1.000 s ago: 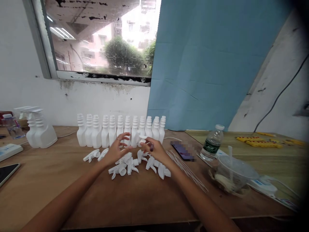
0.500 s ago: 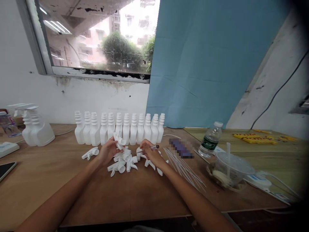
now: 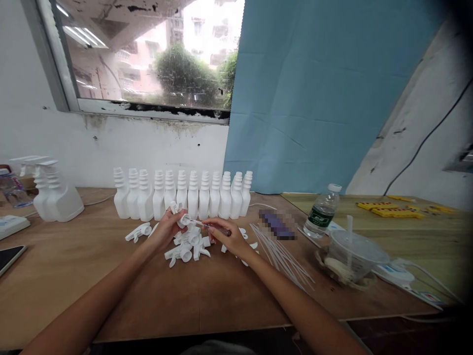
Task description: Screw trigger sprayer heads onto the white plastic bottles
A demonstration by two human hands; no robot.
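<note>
My left hand is closed around a white trigger spray head, raised above the table with its round collar facing right. My right hand grips a slim screwdriver-like tool with a thin metal shaft and a dark handle end. Its tip reaches the collar of the held spray head; whether it goes inside I cannot tell. Below the hands lies a loose pile of white spray heads. One more spray head rests left of my left wrist. Others are partly hidden under my right hand.
Behind the hands stands a row of white bottles. Thin white tubes lie to the right, near a water bottle and a lidded plastic bowl. Bottles with spray heads and a phone are at the left.
My right hand has turned the tool so its shaft points left, bringing the tip to the spray head's collar. My left hand has tilted the spray head toward it.
</note>
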